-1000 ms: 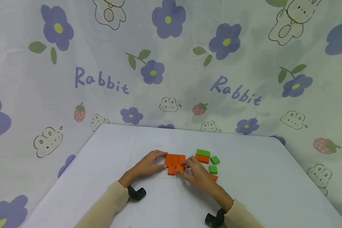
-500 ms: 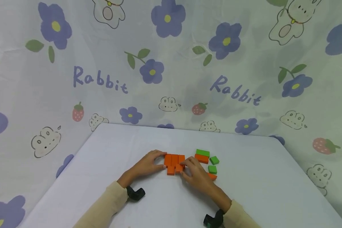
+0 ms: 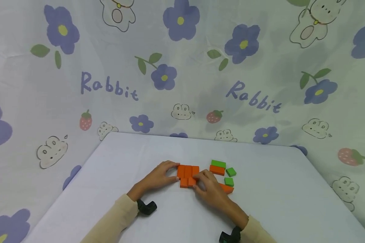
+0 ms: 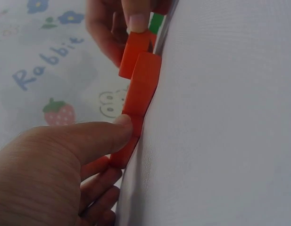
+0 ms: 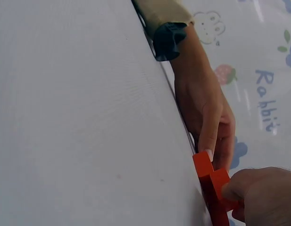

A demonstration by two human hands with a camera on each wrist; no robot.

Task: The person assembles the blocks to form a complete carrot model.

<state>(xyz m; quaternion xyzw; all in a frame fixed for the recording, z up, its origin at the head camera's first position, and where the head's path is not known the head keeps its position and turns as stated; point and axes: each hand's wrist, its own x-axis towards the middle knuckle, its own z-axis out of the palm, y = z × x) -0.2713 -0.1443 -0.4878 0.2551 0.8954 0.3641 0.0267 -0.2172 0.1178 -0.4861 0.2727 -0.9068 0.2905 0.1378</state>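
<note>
— While the head view is being read, what is being held?
— Orange blocks (image 3: 187,172), mid-table (image 3: 109,175), are being braced by the left hand (image 3: 158,176), fingers straight; a small one is being pinched by the right hand (image 3: 211,189).
— And the wrist views?
— Alignment is being kept: thumb pressing, fingertips (image 4: 138,21) pinching.

Two bare hands, no rings or gloves. Left hand (image 3: 158,177) and right hand (image 3: 211,189) each come out of a long cream-beige sleeve (image 3: 117,216) with a plain cuff. A black strap mount (image 3: 146,206) sits at each wrist, at 6 o'clock of each hand; the right one (image 3: 229,236) is partly cut off.
</note>
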